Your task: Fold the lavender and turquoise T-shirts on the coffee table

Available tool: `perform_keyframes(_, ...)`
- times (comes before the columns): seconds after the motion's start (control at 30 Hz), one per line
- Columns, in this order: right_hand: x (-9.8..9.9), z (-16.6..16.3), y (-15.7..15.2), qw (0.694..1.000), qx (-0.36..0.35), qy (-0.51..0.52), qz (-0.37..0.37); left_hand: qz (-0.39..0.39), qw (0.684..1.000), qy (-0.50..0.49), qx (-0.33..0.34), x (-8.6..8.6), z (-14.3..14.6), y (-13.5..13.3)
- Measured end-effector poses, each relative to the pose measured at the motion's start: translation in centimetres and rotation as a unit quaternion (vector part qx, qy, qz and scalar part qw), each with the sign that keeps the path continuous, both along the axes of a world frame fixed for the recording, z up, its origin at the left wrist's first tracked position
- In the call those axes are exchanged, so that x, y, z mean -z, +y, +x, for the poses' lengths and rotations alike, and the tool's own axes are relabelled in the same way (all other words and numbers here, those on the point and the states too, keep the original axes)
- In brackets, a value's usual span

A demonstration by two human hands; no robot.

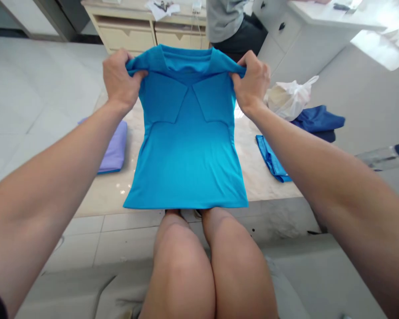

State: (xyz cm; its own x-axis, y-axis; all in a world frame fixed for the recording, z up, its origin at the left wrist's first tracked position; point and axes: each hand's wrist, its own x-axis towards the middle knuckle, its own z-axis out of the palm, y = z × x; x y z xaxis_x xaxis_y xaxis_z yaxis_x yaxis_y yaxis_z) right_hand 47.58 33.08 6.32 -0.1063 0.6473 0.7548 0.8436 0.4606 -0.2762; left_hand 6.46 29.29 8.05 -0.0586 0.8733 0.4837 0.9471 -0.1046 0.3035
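A bright blue shirt (189, 150) hangs stretched out in front of me, collar at the top and hem toward my knees. Its sleeves lie folded inward over the chest. My left hand (122, 79) is closed on its left shoulder, the thumb showing in front. At the opposite shoulder my right hand (252, 79) pinches the cloth the same way. Behind the shirt is a low pale table (133, 186); how far the hem is from its surface, I cannot tell.
Folded purple cloth (115, 148) lies on the table at left. To the right are folded blue cloth (273, 159), a white plastic bag (294, 98) and dark blue cloth (321, 120). Beyond, a person in a grey top (224, 22) is beside a cream drawer cabinet (128, 37).
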Motion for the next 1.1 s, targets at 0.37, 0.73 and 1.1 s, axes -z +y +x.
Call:
perform_keyframes(0.37,10.7,5.3,-23.4,0.919,-0.102,-0.258,-0.281,-0.131,0.97,0.096,0.18,11.1,-2.3,-21.7)
perform_keyframes(0.73,7.1,5.0,-24.4,0.899,-0.091,-0.305,-0.299,-0.111,0.974,0.116,0.161,9.3,-4.1,-22.3)
perform_keyframes(1.1,7.6,3.4,-29.2,0.883,-0.066,-0.216,-0.412,-0.155,0.973,0.043,0.165,12.3,-1.5,-28.3)
